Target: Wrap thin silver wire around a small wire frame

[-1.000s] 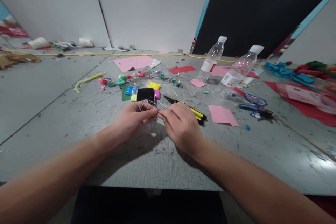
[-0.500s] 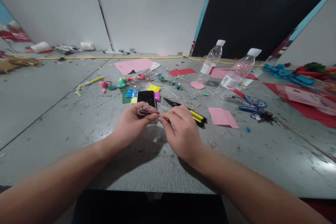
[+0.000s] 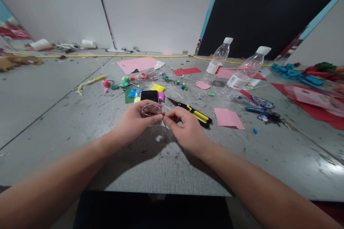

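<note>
A looped piece of thin silvery wire (image 3: 149, 109) is pinched between the thumb and fingers of my left hand (image 3: 138, 118), above the near middle of the table. Close against its fingertips, my right hand (image 3: 185, 128) is closed in a pinch on the wire's end, which is too thin to see clearly. Just beyond the hands lies a black phone (image 3: 149, 96), partly covered by my left fingers. Pliers with black and yellow handles (image 3: 194, 112) lie beside my right hand, jaws pointing away to the left.
Small packets of coloured clay (image 3: 157, 88) surround the phone. Beaded wires (image 3: 172, 80) lie behind it. Two clear plastic bottles (image 3: 215, 65) stand at the back right. A pink paper square (image 3: 229, 118) and a second pair of pliers (image 3: 258, 111) lie to the right.
My right fingers have curled in more and turned slightly at the wire's end. The wire loop has tilted and shows more of its round shape. The view has shifted slightly.
</note>
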`<action>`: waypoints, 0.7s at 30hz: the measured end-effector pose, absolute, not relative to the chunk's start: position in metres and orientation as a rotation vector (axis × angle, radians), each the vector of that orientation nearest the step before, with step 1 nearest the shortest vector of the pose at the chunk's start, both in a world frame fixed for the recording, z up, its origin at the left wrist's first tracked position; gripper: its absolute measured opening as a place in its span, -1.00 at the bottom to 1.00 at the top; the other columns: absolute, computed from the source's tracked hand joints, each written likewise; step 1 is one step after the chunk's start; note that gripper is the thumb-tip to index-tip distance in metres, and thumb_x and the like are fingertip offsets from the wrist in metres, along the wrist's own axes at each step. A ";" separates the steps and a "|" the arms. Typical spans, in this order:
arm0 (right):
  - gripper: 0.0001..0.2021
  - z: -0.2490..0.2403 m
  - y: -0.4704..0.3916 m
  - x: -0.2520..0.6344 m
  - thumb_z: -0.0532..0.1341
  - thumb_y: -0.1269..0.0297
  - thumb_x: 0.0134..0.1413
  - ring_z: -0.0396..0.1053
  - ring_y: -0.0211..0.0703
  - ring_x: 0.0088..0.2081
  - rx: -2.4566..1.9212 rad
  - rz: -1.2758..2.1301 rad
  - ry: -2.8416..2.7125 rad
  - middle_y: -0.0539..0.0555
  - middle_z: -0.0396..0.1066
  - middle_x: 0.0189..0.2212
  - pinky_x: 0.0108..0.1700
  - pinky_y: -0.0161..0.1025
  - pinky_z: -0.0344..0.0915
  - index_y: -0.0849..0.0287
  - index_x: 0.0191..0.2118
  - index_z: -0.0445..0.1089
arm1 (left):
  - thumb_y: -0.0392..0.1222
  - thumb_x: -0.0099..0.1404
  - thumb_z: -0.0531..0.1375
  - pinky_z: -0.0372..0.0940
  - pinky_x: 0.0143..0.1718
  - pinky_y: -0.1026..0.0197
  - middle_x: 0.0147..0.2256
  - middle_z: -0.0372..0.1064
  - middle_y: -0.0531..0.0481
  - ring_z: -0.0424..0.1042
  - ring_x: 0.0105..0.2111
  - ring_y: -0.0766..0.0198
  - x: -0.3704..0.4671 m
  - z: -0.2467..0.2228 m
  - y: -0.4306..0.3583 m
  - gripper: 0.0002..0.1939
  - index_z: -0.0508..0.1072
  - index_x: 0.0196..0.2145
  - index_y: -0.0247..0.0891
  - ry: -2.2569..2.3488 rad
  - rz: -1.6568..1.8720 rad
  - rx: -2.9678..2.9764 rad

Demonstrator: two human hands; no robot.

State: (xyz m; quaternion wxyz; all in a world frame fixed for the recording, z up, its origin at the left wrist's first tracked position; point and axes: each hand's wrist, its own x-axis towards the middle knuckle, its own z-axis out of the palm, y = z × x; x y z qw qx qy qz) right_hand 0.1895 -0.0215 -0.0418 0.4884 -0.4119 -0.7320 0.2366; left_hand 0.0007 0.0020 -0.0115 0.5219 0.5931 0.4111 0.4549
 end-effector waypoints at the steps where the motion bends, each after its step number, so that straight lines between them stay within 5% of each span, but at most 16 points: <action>1: -0.87 -0.042 -0.021 0.190 0.29 0.37 0.29 0.44 -0.13 -0.31 -0.989 0.584 -1.768 0.02 0.52 -0.34 -0.26 -0.18 0.35 0.11 -0.33 0.48 | -0.26 0.00 0.56 0.44 -0.24 0.17 -0.37 0.62 0.01 0.55 -0.35 0.22 0.000 -0.012 0.002 -0.70 0.67 -0.26 -0.22 0.979 1.082 1.409; 9: -0.91 -0.037 -0.019 0.195 0.35 0.40 0.22 0.45 -0.06 -0.16 -0.938 0.719 -1.687 0.03 0.53 -0.30 -0.10 -0.06 0.36 0.08 -0.33 0.52 | -0.23 0.01 0.55 0.46 -0.22 0.18 -0.37 0.61 0.02 0.57 -0.35 0.26 0.000 -0.017 0.003 -0.79 0.68 -0.37 -0.23 0.916 1.087 1.274; 17: -0.84 -0.044 -0.015 0.195 0.35 0.17 0.29 0.50 -0.13 -0.46 -0.895 1.378 -1.519 -0.02 0.52 -0.43 -0.43 -0.13 0.52 0.07 -0.22 0.37 | -0.27 0.03 0.51 0.41 -0.28 0.24 -0.43 0.60 0.02 0.54 -0.41 0.30 0.000 -0.016 0.004 -0.90 0.69 -0.45 -0.23 0.898 1.027 1.246; 21: -0.71 -0.041 -0.015 0.199 0.46 0.08 0.18 0.51 -0.16 -0.47 -0.863 1.552 -1.425 -0.03 0.55 -0.45 -0.44 -0.17 0.53 0.06 -0.20 0.39 | -0.28 0.01 0.53 0.41 -0.29 0.22 -0.44 0.61 -0.01 0.57 -0.40 0.25 -0.004 -0.016 0.004 -0.87 0.70 -0.44 -0.24 0.896 0.981 1.262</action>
